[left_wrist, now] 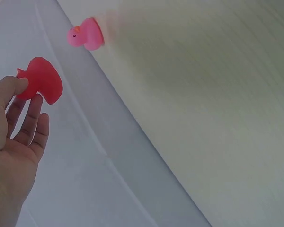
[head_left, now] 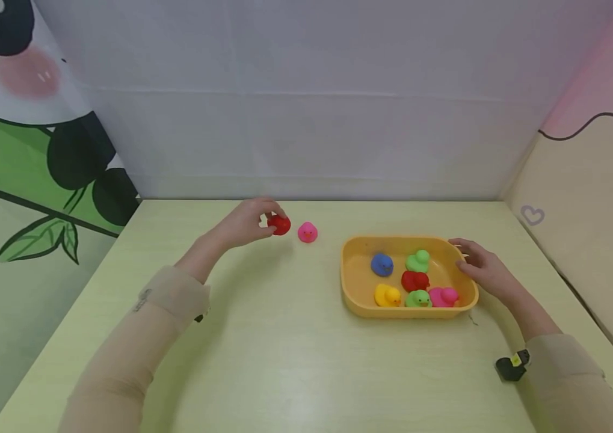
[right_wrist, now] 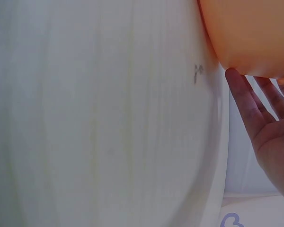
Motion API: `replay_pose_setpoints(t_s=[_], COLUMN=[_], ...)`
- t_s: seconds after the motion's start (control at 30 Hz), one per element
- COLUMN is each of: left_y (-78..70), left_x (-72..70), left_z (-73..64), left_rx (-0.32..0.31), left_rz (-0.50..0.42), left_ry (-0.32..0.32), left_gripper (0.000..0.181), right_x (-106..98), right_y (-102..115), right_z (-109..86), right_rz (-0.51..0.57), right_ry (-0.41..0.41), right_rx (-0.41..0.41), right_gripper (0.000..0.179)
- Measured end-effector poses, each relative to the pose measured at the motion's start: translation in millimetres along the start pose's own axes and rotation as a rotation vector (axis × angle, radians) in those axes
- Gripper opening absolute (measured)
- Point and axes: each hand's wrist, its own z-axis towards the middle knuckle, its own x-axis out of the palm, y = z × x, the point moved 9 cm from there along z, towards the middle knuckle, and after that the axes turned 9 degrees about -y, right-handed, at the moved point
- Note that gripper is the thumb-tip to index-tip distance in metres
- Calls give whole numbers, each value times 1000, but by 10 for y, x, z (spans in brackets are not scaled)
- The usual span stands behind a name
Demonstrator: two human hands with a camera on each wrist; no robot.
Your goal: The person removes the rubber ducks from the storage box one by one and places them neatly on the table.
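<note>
My left hand (head_left: 249, 222) pinches a red rubber duck (head_left: 280, 225) between thumb and fingers, above the far part of the table. In the left wrist view the red duck (left_wrist: 41, 80) shows clear of the tabletop. A pink duck (head_left: 308, 232) stands just right of it. To the right lies a yellow-orange tray (head_left: 357, 311), holding a blue duck (head_left: 382, 264), a yellow duck (head_left: 387, 295), a red duck (head_left: 414, 281), a pink duck (head_left: 443, 296) and two green ducks. Fairly straight fingers of my right hand (head_left: 485, 270) touch the tray's right end from outside.
The pale wooden table (head_left: 263, 367) ends at a white cloth backdrop (head_left: 306, 138) behind. Printed walls flank it, with a panda pattern (head_left: 24, 78) on the left and a small heart (head_left: 532, 214) on the right.
</note>
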Motion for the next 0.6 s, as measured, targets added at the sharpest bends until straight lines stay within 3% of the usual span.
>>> replay_pose_setpoints(t_s=[0.23,0.6], left_y=[229,435], left_x=[154,351], left_z=[51,59], left_rx=[-71,-98], left_rz=[28,111], left_ry=[37,74], left_gripper=[27,26], right_x=[1,0], right_y=[-4,13], right_z=[-4,-11], right_rz=[-2,-7], right_ry=[-2,-5], right_rx=[-1,-3], right_gripper=[51,51])
